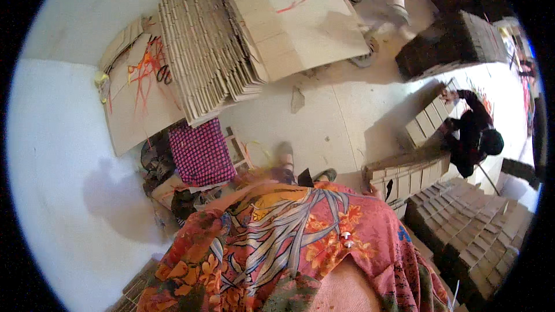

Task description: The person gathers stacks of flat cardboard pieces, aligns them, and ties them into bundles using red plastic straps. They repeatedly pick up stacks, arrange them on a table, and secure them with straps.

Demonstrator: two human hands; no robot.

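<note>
Wearer upright over the floor, forearms low. Left hand is a blur past the sleeve, near the checked cloth; grip cannot be told. Right hand, seemingly a small patch of skin, lies beside the nearer ribbed cardboard row; whether fingers are wide or closed cannot be told either. That row stands just to the wearer's right, in front of the stepped cardboard stack. Step in hand, by judgement: standing at the row, no lift evident; a next move on it would call for a clear hold along its edge. Containers: a co-worker has hands on a second ribbed cardboard piece; contents of either piece, if any, not visible. White cup-shaped vessel far off, inside unreadable. Scissors and red strips lie on cardboard at left, uncontained.
</note>
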